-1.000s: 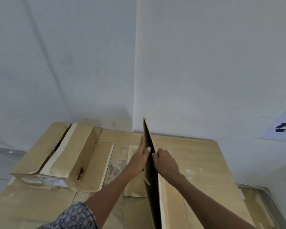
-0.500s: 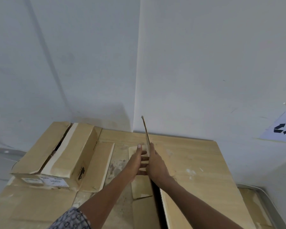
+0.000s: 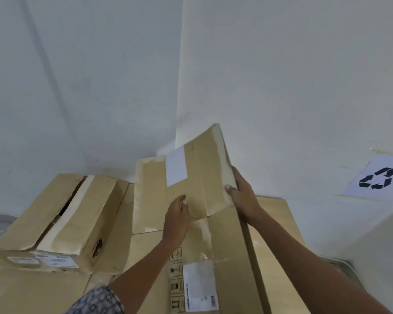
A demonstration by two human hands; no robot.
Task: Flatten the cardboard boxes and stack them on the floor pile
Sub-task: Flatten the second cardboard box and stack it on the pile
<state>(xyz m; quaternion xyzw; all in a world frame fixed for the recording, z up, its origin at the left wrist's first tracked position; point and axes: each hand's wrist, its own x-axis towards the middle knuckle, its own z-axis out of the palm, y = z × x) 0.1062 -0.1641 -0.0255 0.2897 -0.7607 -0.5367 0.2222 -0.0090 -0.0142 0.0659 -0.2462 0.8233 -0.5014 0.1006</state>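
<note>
Fingers [image 3: 233, 177] of right hand [image 3: 243, 196] around flattened box [image 3: 202, 200] edge

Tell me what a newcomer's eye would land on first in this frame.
First, the flattened cardboard box at centre, tilted up toward the wall corner, the right hand gripping its right edge and the left hand flat on its face. Next, the unflattened box at left and the recycling sign on the right wall.

Soft even light, faint wall shadows, wide-angle edge warp, slight blur
</note>
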